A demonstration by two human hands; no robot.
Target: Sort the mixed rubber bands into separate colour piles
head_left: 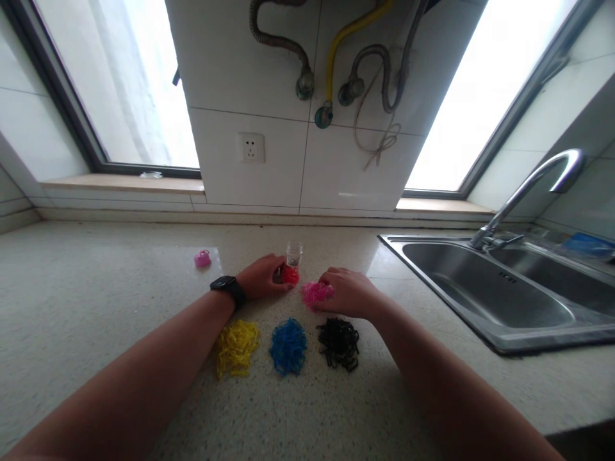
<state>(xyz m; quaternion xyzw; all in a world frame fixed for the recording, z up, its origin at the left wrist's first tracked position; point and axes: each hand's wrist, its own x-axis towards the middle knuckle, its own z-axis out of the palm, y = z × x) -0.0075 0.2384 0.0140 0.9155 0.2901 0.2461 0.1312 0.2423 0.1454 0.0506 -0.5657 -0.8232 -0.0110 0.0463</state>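
Note:
My left hand (263, 276) curves around the left side of some small red pieces (291, 275), thumb and fingers touching them. A clear plastic jar (295, 251) stands just behind; I cannot tell whether the red pieces are partly inside it. Fingers of my right hand (348, 292) close on the right side of a heap of thin pink looped pieces (316, 293). Nearer to me lie heaps of similar small loops: yellow (237, 347) by my left forearm, blue (288, 346) in the middle, black (339, 344) below my right hand.
A pink cap (202, 258) lies at the left on a clear sheet (215, 259). On the right, a steel double sink (480, 291) with a curved faucet (528, 182) is set into the speckled counter (120, 288). Pipes and a socket (252, 147) are on the tiled wall.

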